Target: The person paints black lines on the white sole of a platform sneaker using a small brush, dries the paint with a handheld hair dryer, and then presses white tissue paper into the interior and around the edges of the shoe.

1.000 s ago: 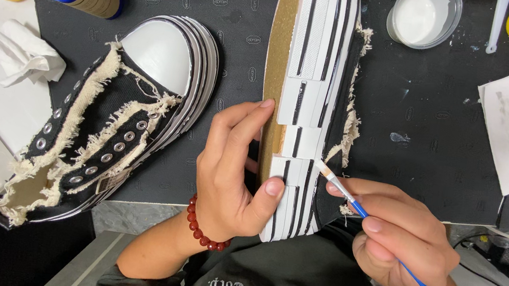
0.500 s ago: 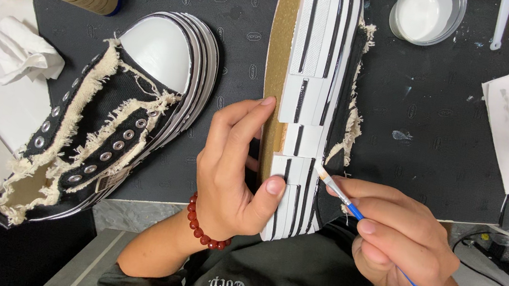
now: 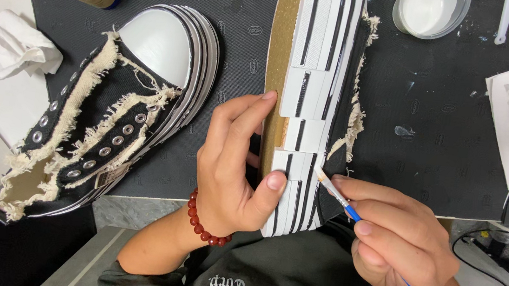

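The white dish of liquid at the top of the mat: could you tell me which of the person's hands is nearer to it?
Right. The right hand lies below the dish, nearly in line; the left hand sits farther leftward, across the striped sole.

Black mat [image 3: 448, 120] over grey-edged workbench [image 3: 126, 205]; bright, even light overhead.

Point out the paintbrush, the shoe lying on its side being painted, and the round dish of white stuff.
Paintbrush [image 3: 349, 209], head view, on its blue handle just behind the bristles.
Shoe on its side [image 3: 319, 54], head view, on the white striped sole wall.
Round dish [image 3: 431, 10], head view, on the white contents.
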